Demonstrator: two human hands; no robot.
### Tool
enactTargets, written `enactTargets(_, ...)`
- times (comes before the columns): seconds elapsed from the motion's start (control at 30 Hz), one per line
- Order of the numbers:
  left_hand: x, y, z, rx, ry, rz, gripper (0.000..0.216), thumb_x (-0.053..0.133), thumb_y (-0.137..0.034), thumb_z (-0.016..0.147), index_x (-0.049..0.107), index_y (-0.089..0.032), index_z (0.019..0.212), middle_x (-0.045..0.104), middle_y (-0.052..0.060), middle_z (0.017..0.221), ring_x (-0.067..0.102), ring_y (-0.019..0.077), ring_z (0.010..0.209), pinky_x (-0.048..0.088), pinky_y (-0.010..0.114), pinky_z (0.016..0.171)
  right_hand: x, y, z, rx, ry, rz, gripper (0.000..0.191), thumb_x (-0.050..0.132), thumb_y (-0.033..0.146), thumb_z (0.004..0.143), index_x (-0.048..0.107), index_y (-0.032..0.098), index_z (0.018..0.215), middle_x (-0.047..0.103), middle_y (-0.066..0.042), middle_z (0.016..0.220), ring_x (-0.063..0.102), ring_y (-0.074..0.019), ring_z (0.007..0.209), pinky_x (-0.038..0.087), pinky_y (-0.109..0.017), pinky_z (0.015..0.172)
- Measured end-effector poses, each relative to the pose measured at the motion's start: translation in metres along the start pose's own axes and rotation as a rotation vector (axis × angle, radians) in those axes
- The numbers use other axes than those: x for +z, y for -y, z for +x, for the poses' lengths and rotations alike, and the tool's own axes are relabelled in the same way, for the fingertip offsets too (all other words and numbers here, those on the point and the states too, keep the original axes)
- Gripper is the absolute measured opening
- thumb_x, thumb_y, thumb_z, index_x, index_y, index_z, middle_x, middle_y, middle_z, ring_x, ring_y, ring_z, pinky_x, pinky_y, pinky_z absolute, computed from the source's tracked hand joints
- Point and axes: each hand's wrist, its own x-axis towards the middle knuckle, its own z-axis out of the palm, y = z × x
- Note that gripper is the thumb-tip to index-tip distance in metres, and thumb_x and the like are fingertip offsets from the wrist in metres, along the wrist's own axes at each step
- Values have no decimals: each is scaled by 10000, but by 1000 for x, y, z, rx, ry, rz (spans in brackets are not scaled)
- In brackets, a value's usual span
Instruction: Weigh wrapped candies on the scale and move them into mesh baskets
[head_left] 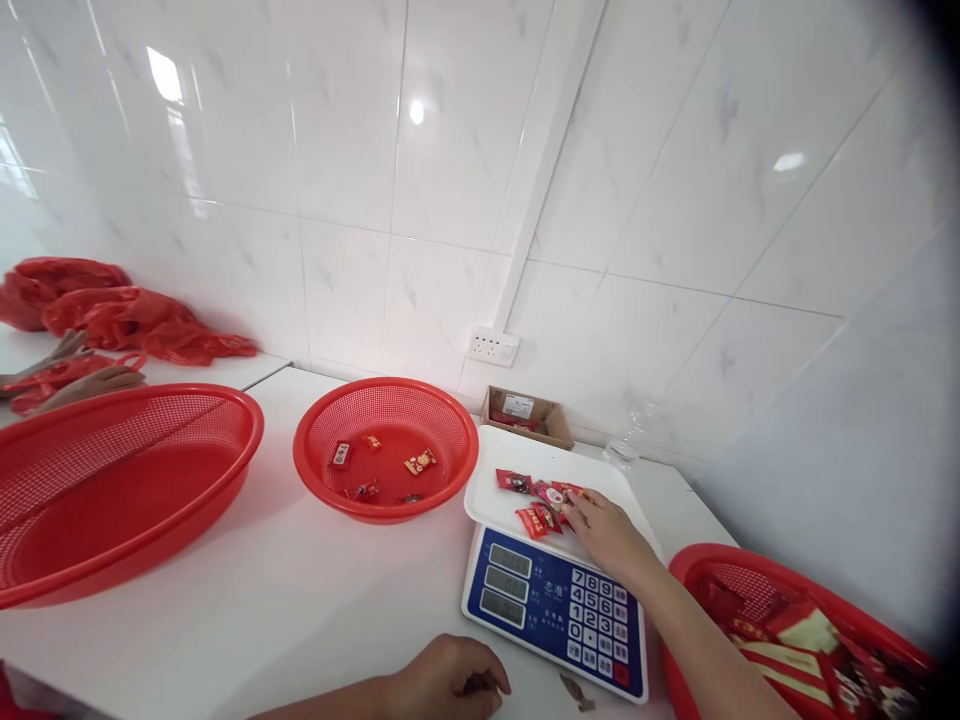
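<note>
My right hand (609, 535) reaches over the white pan of a blue electronic scale (559, 612), its fingers on a small heap of red wrapped candies (541, 500) lying on the pan (495, 500). The fingers are bent and touch the candies; whether they grip one is hidden. My left hand (448, 678) rests curled on the white table near the scale's front left corner, fingers folded under, nothing visible in it. A round red mesh basket (386, 445) left of the scale holds several loose candies.
A large red mesh basket (112, 480) sits at the left. Another red basket (795, 630) with packets is at the right edge. A small cardboard box (525, 412) and a wall socket (493, 345) are behind the scale. Red plastic bags (112, 315) and another person's hands (67, 375) are far left.
</note>
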Motion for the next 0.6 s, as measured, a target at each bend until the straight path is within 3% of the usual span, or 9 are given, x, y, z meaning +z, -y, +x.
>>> enactTargets(0.13, 1, 3, 0, 27, -8, 4, 278, 535, -226, 763, 687, -179, 991, 691, 48, 897, 599, 143, 718, 471, 200, 646, -14, 22, -7, 74, 10, -48, 554, 263, 496, 916, 419, 218, 1368, 306, -104, 1471, 238, -300, 1347, 341, -489, 1001)
enactTargets(0.3, 3, 5, 1, 22, -16, 10, 265, 527, -218, 779, 680, -182, 992, 691, 43, 903, 612, 149, 741, 479, 209, 666, -10, 52, -10, -161, 5, -51, 536, 295, 518, 912, 329, 315, 1407, 198, -22, 1519, 61, -304, 1388, 152, -579, 1061)
enactTargets(0.47, 1, -1, -1, 17, -22, 16, 262, 524, -224, 793, 679, -176, 998, 690, 52, 912, 626, 164, 788, 488, 223, 708, -6, 59, -8, -237, 48, 50, 523, 304, 550, 895, 452, 310, 1335, 309, 10, 1477, 85, -324, 1382, 144, -613, 1049)
enactTargets(0.6, 2, -4, -3, 8, -24, 13, 261, 526, -217, 791, 677, -172, 999, 690, 49, 896, 621, 161, 776, 489, 223, 707, -15, 32, -6, -201, -16, 162, 482, 319, 528, 883, 572, 288, 1217, 395, -11, 1432, 149, -306, 1374, 199, -564, 1060)
